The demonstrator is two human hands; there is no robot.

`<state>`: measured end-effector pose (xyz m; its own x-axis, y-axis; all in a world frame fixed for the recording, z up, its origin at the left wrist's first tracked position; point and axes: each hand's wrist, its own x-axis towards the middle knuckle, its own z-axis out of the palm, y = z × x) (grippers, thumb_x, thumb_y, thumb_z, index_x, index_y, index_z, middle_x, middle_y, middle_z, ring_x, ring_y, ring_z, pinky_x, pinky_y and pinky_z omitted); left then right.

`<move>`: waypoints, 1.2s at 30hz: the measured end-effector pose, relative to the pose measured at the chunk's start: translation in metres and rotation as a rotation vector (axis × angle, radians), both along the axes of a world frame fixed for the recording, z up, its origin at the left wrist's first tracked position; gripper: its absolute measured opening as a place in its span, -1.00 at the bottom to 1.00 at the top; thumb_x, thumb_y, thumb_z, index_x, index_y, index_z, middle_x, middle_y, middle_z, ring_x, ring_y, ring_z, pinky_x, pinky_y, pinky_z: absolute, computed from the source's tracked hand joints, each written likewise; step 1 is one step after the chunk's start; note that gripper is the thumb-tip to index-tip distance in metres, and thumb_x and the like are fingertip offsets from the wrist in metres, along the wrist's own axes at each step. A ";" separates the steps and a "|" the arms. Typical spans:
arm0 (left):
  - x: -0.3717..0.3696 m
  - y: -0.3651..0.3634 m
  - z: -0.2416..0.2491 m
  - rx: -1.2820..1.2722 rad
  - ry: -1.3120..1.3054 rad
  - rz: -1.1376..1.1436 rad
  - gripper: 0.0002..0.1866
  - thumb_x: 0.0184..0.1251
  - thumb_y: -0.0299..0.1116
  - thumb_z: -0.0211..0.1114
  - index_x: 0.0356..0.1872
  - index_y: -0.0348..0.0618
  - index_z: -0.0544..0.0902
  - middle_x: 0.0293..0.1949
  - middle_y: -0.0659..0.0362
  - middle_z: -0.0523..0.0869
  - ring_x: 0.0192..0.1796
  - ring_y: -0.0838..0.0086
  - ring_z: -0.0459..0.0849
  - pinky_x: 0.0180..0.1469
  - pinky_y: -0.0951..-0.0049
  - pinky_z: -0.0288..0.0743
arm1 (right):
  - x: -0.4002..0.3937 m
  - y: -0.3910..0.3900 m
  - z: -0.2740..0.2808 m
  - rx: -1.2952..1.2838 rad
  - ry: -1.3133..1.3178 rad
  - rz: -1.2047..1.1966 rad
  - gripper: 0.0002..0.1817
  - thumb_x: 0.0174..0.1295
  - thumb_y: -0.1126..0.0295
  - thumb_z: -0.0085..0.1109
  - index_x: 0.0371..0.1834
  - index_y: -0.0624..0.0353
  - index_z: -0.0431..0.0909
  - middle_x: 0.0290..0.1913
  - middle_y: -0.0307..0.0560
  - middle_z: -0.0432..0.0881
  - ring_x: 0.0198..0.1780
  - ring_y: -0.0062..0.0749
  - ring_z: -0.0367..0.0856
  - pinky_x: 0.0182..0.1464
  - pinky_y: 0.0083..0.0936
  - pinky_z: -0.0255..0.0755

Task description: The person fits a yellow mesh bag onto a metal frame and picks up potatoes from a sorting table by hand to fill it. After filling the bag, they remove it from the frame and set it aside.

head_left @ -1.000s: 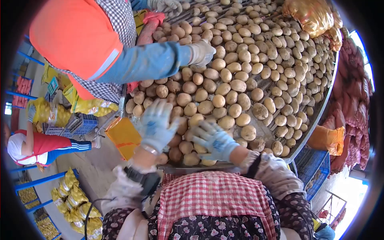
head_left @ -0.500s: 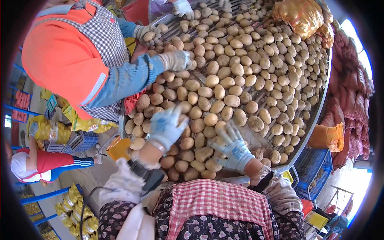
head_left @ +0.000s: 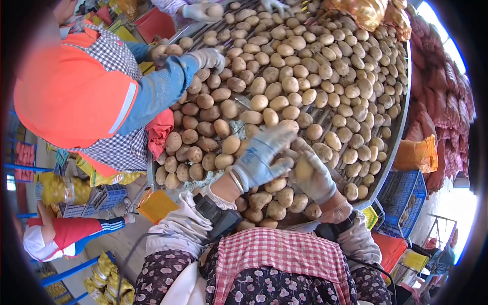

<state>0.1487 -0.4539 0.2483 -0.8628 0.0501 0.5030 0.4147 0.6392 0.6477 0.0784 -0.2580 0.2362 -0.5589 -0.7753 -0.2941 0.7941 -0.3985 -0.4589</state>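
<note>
Two knit-gloved hands: right hand (head_left: pixel 314 175) cupping round potato (head_left: pixel 304 169); left hand (head_left: pixel 262 155) spread flat on heap.

The right hand (head_left: pixel 314 175) covered most of a potato (head_left: pixel 303 168), so the extent of the grasp could not be determined, and the left hand (head_left: pixel 262 155) hid the potatoes directly beneath its palm. The co-worker in the orange vest (head_left: pixel 71 91) was cut off by the dark rim at the left and top, and that person's body concealed the near-left edge of the sorting table (head_left: pixel 401 127). The yellow mesh sack (head_left: pixel 363 10) at the top was cropped by the frame, and the contents of the blue crate (head_left: pixel 404 195) were too small to identify.
</note>
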 end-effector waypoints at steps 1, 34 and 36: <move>-0.002 -0.008 -0.028 -0.103 -0.022 0.201 -0.38 0.31 -0.03 0.27 0.33 -0.11 0.46 0.36 -0.08 0.41 0.41 0.02 0.34 0.45 0.07 0.14 | -0.008 0.006 -0.008 -0.040 -0.043 0.120 -0.67 0.41 0.26 0.06 0.13 0.18 0.52 0.04 -0.04 0.62 0.01 -0.24 0.59 0.02 -0.33 0.53; -0.216 -0.126 -0.049 -0.635 -0.666 0.679 -0.58 0.29 -0.19 0.22 0.15 -0.04 0.51 0.10 0.00 0.59 0.01 0.12 0.68 -0.01 0.07 0.55 | -0.044 0.038 -0.005 1.451 1.233 0.468 -0.53 0.37 -0.02 -0.04 0.05 0.09 0.64 -0.12 0.00 0.72 -0.08 -0.11 0.70 -0.08 -0.27 0.56; -0.239 -0.125 -0.068 -0.657 -0.641 0.773 -0.65 0.24 -0.22 0.28 0.02 -0.08 0.59 -0.01 -0.01 0.63 0.01 0.12 0.68 -0.03 0.07 0.55 | -0.047 0.058 -0.010 1.236 0.894 0.277 -0.54 0.36 0.04 0.01 0.06 0.16 0.63 -0.06 -0.02 0.71 -0.02 -0.20 0.67 0.03 -0.34 0.51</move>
